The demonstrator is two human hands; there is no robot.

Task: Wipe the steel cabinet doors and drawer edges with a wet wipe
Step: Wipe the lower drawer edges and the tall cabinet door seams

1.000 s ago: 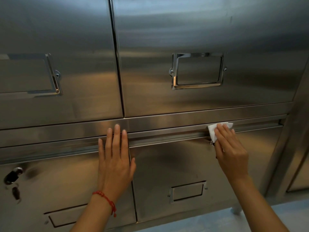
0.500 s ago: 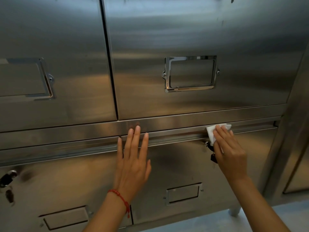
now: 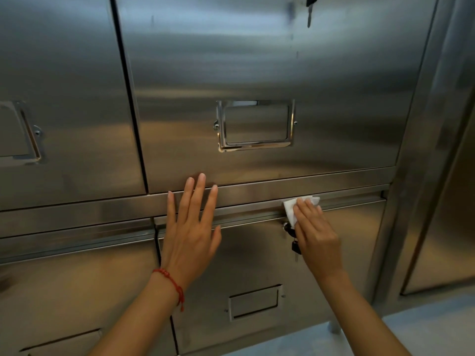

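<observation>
A steel cabinet fills the head view, with two upper doors (image 3: 270,73) and lower drawers (image 3: 257,263) below a horizontal rail. My right hand (image 3: 316,235) presses a white wet wipe (image 3: 291,209) with straight fingers against the top edge of the lower right drawer. Part of the wipe is hidden under the fingers. My left hand (image 3: 191,232), with a red string bracelet at the wrist, rests flat with spread fingers on the rail and the same drawer's top edge, left of the wipe.
A key (image 3: 293,240) hangs from the drawer's lock just beside my right hand. A chrome label holder (image 3: 255,124) sits on the upper right door, another key (image 3: 309,6) at the top. A second cabinet (image 3: 442,227) stands at the right, pale floor (image 3: 424,330) below.
My left hand has slid to the right along the rail, past the gap between the drawers. My right hand with the wipe has stayed on the drawer's top edge.
</observation>
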